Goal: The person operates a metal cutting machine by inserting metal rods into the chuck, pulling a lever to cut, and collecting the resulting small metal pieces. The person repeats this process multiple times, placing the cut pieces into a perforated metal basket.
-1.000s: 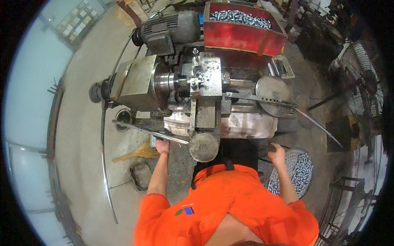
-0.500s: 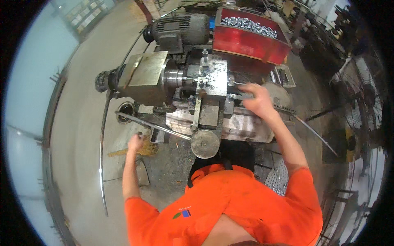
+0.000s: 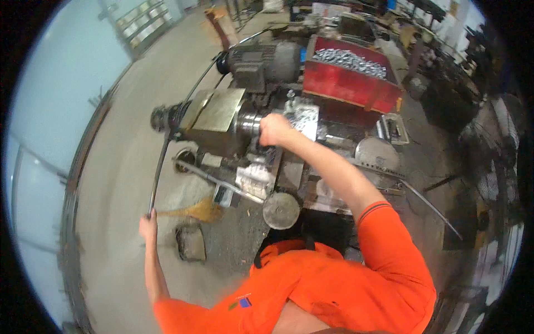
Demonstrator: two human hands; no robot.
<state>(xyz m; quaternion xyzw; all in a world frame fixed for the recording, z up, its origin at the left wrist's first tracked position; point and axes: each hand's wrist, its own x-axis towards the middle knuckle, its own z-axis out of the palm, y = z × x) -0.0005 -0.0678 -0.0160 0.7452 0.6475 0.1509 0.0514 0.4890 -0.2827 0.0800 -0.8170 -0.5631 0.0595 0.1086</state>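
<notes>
A small lathe-like machine stands before me, with a grey spindle housing (image 3: 214, 131) and a shiny round chuck (image 3: 248, 123) at its right end. My left hand (image 3: 148, 225) is closed round the lower part of a long metal lever (image 3: 157, 181) that hangs on the machine's left side. At the face of the chuck is my right hand (image 3: 273, 129), its fingers curled in; what they hold, if anything, is hidden. Right behind that hand sits the metal tool block (image 3: 306, 119), partly covered by my forearm. A second lever (image 3: 219, 182) slants toward a round metal disc (image 3: 281, 211).
A red bin (image 3: 350, 83) full of small shiny metal parts stands behind the machine, beside an electric motor (image 3: 266, 62). On the floor at left lie a straw broom (image 3: 197, 211) and a dustpan (image 3: 191, 242). Another rod (image 3: 431, 207) juts out at right.
My right hand has moved left from the tool block's right side to the chuck. My left hand has gone left and down onto the long lever. The view has shifted a little.
</notes>
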